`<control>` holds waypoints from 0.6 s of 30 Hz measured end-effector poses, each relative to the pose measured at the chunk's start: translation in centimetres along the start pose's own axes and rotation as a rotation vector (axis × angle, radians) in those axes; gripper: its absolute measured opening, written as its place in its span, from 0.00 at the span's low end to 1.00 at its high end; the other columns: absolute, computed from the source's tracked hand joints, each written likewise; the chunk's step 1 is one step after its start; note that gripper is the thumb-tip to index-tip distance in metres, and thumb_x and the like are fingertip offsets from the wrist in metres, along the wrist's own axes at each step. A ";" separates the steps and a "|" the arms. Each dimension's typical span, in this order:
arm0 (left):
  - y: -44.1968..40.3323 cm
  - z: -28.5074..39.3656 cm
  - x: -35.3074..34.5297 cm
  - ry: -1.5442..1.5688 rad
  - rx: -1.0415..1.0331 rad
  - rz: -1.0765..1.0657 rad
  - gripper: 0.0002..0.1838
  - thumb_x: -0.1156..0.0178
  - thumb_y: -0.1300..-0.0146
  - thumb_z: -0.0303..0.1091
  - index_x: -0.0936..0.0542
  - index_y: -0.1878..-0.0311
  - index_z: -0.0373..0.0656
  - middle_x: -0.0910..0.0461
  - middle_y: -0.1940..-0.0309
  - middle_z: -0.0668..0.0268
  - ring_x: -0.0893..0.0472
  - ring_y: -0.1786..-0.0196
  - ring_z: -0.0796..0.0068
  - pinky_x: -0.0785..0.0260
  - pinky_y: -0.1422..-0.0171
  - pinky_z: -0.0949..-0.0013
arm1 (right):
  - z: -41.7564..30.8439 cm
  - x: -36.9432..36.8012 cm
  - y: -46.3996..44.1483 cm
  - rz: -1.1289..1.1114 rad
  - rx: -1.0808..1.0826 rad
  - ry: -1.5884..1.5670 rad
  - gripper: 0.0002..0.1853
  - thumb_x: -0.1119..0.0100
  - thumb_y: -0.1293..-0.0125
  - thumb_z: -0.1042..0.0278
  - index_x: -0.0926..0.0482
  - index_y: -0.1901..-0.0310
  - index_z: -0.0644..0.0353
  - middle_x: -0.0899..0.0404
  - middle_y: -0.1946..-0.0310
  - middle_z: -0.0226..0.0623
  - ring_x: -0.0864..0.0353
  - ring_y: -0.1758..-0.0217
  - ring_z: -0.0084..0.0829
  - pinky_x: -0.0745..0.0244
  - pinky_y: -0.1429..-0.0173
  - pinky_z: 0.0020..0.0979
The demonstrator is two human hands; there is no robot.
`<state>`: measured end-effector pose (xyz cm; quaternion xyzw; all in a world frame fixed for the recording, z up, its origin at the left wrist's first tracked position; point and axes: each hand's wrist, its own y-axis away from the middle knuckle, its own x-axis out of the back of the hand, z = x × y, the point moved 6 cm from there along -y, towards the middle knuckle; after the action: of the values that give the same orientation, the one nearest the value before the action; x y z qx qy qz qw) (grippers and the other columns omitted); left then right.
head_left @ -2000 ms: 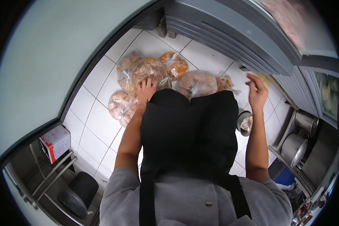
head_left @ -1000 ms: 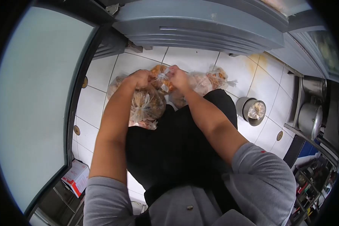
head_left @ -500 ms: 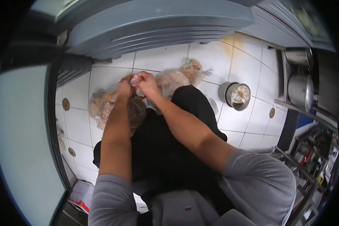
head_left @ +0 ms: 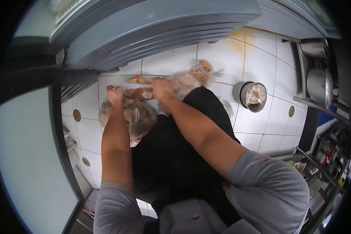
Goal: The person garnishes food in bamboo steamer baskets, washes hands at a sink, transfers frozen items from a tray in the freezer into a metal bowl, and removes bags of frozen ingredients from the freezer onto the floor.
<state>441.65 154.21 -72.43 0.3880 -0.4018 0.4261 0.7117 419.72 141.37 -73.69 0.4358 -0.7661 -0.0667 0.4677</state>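
A clear plastic bag (head_left: pixel 138 93) with orange-brown food inside is stretched between my two hands. My left hand (head_left: pixel 114 94) is closed on the bag's left side. Gripping its right side is my right hand (head_left: pixel 162 89), closed and slightly blurred. Just below lies a larger clear bag (head_left: pixel 130 117) of pale and brownish pieces, on the floor against my dark-clothed leg. To the right of my right hand are a bag of pale pink content (head_left: pixel 182 82) and a knotted bag of orange pieces (head_left: pixel 202 72). What the food is, I cannot make out.
On the white tiled floor (head_left: pixel 257 124) to the right, a metal pot (head_left: pixel 241 93) stands beside another pot holding pale pieces (head_left: pixel 256 94). A grey-blue cabinet (head_left: pixel 163 27) spans the far side. A rack with a large lidded pot (head_left: pixel 319 87) stands right; a pale door panel (head_left: pixel 27 148) is left.
My hands were close together at the bag's top; now they have moved apart, the left one leftward and the right one rightward, and the bag is stretched open between them.
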 end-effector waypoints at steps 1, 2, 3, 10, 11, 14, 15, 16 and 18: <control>-2.2 -2.3 -2.1 -0.115 -0.060 -0.053 0.08 0.44 0.37 0.31 0.24 0.57 0.40 0.17 0.60 0.49 0.18 0.52 0.43 0.26 0.45 0.55 | 1.3 -0.2 -0.2 0.028 -0.103 0.022 0.16 0.39 0.42 0.65 0.19 0.50 0.55 0.17 0.51 0.42 0.25 0.38 0.42 0.32 0.34 0.43; -3.7 -3.5 -3.2 -0.226 -0.122 -0.105 0.07 0.47 0.35 0.29 0.22 0.58 0.39 0.17 0.61 0.48 0.18 0.52 0.43 0.24 0.45 0.57 | 1.0 -0.1 0.3 0.019 -0.082 0.026 0.16 0.39 0.42 0.65 0.19 0.50 0.55 0.17 0.51 0.42 0.25 0.38 0.42 0.32 0.34 0.43; -4.0 -1.8 -3.1 -0.276 -0.409 -0.087 0.09 0.49 0.33 0.29 0.21 0.58 0.38 0.16 0.61 0.50 0.17 0.54 0.47 0.23 0.46 0.57 | -0.4 1.5 1.1 0.203 0.068 0.020 0.17 0.39 0.39 0.65 0.20 0.48 0.56 0.19 0.49 0.42 0.24 0.40 0.43 0.32 0.33 0.43; 1.2 3.9 3.1 0.659 0.164 -0.527 0.13 0.54 0.32 0.27 0.19 0.54 0.38 0.20 0.70 0.68 0.17 0.63 0.74 0.23 0.57 0.65 | -6.2 0.4 -0.8 0.048 0.482 -0.240 0.20 0.44 0.37 0.68 0.23 0.42 0.54 0.18 0.47 0.47 0.21 0.41 0.49 0.29 0.36 0.48; 1.2 3.9 4.5 0.677 0.231 -0.521 0.13 0.51 0.37 0.23 0.19 0.54 0.38 0.23 0.75 0.69 0.20 0.68 0.78 0.30 0.66 0.74 | -6.1 -0.7 -0.4 -0.159 0.560 0.039 0.19 0.45 0.37 0.65 0.21 0.44 0.54 0.17 0.48 0.47 0.20 0.43 0.48 0.27 0.37 0.46; 0.6 3.5 5.0 0.633 0.098 -0.630 0.13 0.51 0.31 0.29 0.19 0.51 0.38 0.31 0.76 0.73 0.29 0.73 0.80 0.34 0.65 0.73 | -5.3 -1.9 -0.2 -0.360 0.582 0.334 0.16 0.46 0.37 0.63 0.17 0.50 0.52 0.16 0.50 0.46 0.17 0.45 0.45 0.24 0.40 0.45; 0.9 3.7 5.1 0.640 0.101 -0.624 0.13 0.51 0.31 0.29 0.19 0.51 0.38 0.31 0.76 0.73 0.29 0.73 0.80 0.34 0.65 0.73 | -5.3 -1.5 -0.4 -0.349 0.537 0.345 0.14 0.47 0.37 0.64 0.15 0.54 0.52 0.16 0.51 0.45 0.17 0.45 0.44 0.24 0.41 0.45; 1.3 4.3 4.9 0.636 0.075 -0.662 0.13 0.50 0.31 0.30 0.18 0.53 0.38 0.34 0.78 0.74 0.33 0.75 0.81 0.37 0.68 0.73 | -5.9 -1.4 -0.3 -0.346 0.541 0.346 0.14 0.47 0.37 0.64 0.15 0.54 0.52 0.16 0.51 0.45 0.17 0.45 0.44 0.24 0.41 0.45; 1.7 6.4 5.0 0.626 0.035 -0.688 0.13 0.50 0.30 0.31 0.17 0.54 0.38 0.36 0.80 0.75 0.37 0.78 0.82 0.39 0.71 0.73 | -7.6 0.4 -1.0 -0.150 0.395 0.415 0.14 0.48 0.36 0.65 0.13 0.54 0.51 0.15 0.51 0.43 0.16 0.46 0.42 0.22 0.44 0.44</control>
<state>440.14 150.56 -65.14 0.3634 -0.0082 0.2687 0.8920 426.14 142.77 -69.78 0.5782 -0.6178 0.1398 0.5142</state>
